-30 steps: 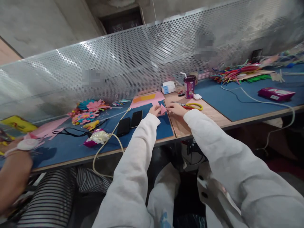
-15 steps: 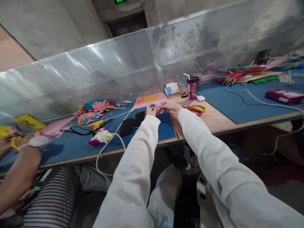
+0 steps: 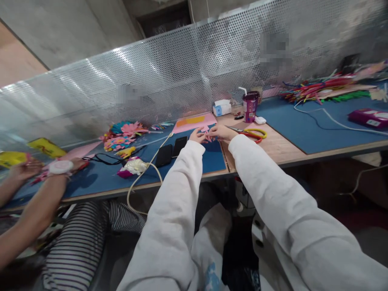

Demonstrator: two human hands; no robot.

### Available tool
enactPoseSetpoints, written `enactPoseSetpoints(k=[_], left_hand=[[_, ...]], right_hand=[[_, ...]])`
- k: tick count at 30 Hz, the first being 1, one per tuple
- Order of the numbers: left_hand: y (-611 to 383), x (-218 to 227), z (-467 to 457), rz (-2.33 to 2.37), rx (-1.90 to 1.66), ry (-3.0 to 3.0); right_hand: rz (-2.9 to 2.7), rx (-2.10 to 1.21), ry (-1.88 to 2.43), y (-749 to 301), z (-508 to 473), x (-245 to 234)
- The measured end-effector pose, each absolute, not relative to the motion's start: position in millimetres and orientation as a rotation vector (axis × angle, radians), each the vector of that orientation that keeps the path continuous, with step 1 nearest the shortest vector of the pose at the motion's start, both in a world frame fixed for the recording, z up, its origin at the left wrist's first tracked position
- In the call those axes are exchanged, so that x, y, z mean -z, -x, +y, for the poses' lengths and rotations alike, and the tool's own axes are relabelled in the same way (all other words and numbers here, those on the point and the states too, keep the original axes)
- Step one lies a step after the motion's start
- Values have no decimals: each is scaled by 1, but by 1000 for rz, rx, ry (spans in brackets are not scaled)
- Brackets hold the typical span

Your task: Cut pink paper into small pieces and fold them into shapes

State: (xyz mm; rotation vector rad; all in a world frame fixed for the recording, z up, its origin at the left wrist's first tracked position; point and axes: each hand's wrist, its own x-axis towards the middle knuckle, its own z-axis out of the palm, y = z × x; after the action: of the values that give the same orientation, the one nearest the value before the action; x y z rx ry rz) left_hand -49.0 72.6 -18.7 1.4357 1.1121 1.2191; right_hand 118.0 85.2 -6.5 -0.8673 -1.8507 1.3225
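Nearest, my white sleeves [image 3: 169, 210] run up from the lower edge to the mat [image 3: 214, 159], the blue pad used here as landmark. At the mat's far right corner my left hand [image 3: 198, 135] and right hand [image 3: 220, 132] meet, fingertips almost touching. Both are closed in a pinch on the paper [image 3: 208, 138], a small pink piece held between them just over that corner. Little of it shows, and I cannot tell its shape.

On the mat, just left of my left hand, two dark phones [image 3: 172, 150] lie side by side. A cream cable [image 3: 142, 178] passes beside them and loops over the mat's near edge. Next to the loop lies a wrapped packet [image 3: 133, 166]. At the mat's left end, a co-worker's hand [image 3: 77, 163] with a pale wristband rests on the blue surface.

Just right of the mat, on bare wood, scissors [image 3: 253, 134] with yellow and red handles lie near my right hand but apart from it.

Along the mat's far edge lie paper flowers [image 3: 123, 137] to the left and a pink sheet [image 3: 194, 122] just beyond my hands. Past the far right corner stand a tissue box [image 3: 222, 108] and a purple cup [image 3: 250, 106] with a straw.

Behind the mat, a perforated metal screen [image 3: 182, 72] spans the view.
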Motion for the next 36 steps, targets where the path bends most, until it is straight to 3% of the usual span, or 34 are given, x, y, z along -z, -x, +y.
enactPoseSetpoints(k=[7, 27, 36], left_hand=[[58, 18, 77, 1196, -1184, -1500], [62, 19, 86, 1186, -1292, -1291], [68, 22, 88, 1129, -1270, -1253]], right_hand=[[-1635, -1494, 843, -116, 81, 7], [-1568, -1182, 942, -99, 75, 12], [-1877, -997, 882, -102, 82, 16]])
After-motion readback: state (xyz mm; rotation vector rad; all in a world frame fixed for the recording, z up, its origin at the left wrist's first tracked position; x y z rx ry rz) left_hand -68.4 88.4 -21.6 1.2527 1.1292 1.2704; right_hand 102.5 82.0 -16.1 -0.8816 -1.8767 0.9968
